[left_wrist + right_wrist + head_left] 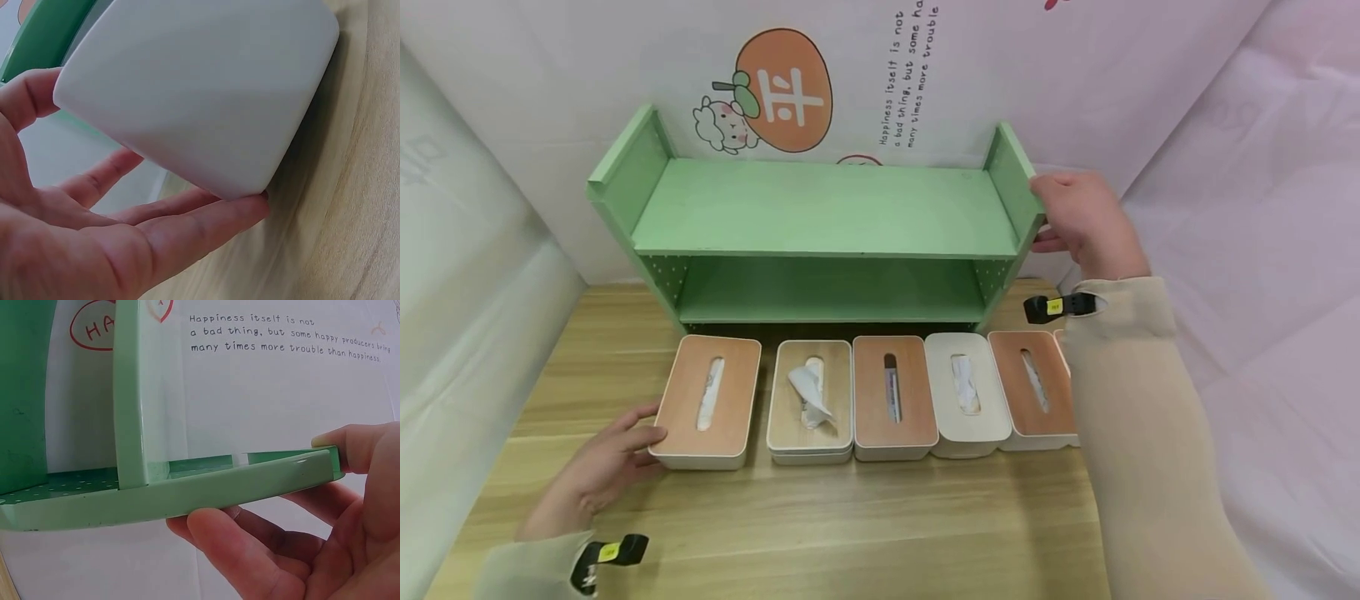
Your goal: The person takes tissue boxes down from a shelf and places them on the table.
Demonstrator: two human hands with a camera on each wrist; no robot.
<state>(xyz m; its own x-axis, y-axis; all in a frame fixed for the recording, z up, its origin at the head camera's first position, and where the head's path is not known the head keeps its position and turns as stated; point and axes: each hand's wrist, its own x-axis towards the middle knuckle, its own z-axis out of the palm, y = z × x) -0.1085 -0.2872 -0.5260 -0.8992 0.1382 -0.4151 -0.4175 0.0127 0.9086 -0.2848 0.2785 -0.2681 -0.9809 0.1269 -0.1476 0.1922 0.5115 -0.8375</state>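
My left hand is at the left end of a row of tissue boxes. It holds the left side of a tissue box with a brown lid and white body. In the left wrist view, fingertips of the left hand lie along the lower edge of the white box, another digit at its upper edge. My right hand grips the right side panel of a green two-tier shelf. In the right wrist view, the right hand has digits on both sides of the green panel.
Beside the held box stand a light-wood-lidded box with a tissue sticking out, a brown-lidded box, a white box and another brown one. They sit on a wooden table before the shelf. White cloth surrounds it.
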